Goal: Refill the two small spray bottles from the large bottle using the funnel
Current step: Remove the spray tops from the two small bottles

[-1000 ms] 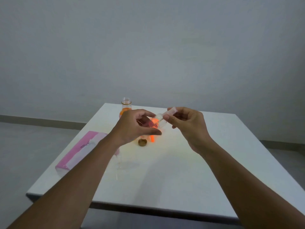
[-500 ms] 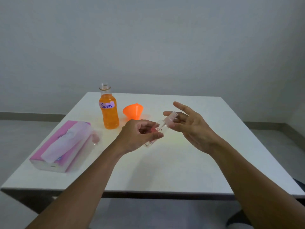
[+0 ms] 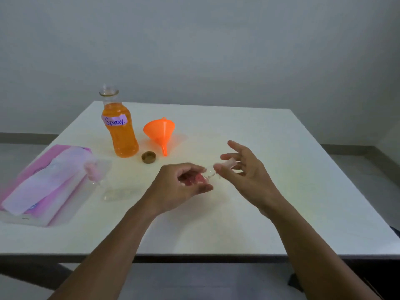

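a white table [image 3: 238, 131] is standing in front of a grey wall [image 3: 216, 50], and on it a big bottle [image 3: 120, 131] of orange liquid, labelled "spray", is standing upright and uncapped. just right of the big bottle an orange funnel [image 3: 160, 132] is lying on its side with the spout pointing toward the camera. a brown cap [image 3: 148, 157] is lying near the big bottle's base, in front and a little right, close to the spout's tip. left of the big bottle and nearer the camera a pink tissue pack [image 3: 43, 187] is lying flat. in front of the big bottle, just beside that pack, a second spray bottle [image 3: 118, 193] is lying on its side, too blurred to tell more. well in front and right of the big bottle, the left hand [image 3: 184, 187] is holding a small clear spray bottle [image 3: 207, 175], fingers and thumb curling round its body, its neck pointing right. the right hand [image 3: 244, 172] is pinching the pale pink top [image 3: 229, 163] between thumb and a finger, while its other fingers are spreading out straight. whether the top is sitting on the neck or off it i cannot tell.
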Available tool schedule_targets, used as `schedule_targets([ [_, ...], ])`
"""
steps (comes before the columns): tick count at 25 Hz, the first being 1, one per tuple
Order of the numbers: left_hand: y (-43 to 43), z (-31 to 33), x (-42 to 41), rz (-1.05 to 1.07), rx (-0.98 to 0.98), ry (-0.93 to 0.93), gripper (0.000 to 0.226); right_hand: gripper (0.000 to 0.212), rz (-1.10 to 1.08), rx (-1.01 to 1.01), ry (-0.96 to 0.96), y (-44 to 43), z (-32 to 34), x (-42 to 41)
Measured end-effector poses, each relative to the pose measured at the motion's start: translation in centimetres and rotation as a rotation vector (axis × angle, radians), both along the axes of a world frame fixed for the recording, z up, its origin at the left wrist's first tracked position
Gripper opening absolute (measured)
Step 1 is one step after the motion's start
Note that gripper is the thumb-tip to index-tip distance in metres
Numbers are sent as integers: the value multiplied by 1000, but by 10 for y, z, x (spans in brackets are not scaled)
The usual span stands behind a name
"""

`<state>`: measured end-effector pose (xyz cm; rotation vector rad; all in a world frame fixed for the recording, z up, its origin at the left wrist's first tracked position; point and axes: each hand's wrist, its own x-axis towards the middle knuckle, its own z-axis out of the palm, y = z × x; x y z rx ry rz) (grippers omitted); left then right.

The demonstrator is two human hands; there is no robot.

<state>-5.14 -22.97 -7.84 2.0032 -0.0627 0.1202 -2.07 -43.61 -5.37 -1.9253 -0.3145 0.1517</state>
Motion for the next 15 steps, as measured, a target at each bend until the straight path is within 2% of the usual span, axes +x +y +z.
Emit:
schedule_targets([
  [2, 1, 1, 4, -3, 15, -23, 45, 58, -174, -38, -72, 6, -3, 1],
  [4, 2, 3, 7, 6, 24, -31, 44, 46, -216, 56, -128, 7, -5, 3],
  [7, 4, 1, 11, 19, 32, -21, 44, 57, -79, 122, -123, 3, -8, 11],
  [9, 5, 0, 14, 17, 34, -17, 44, 68, -6, 176, -34, 0, -9, 16],
  [11, 5, -1, 15, 10, 32, -8, 44, 67, -48, 157, 13, 1, -10, 18],
  [13, 5, -2, 14, 8, 43, 5, 44, 60, -173, 47, -4, 7, -11, 16],
  [15, 5, -3, 14, 6, 47, 13, 44, 54, -226, 24, -36, 13, -12, 14],
])
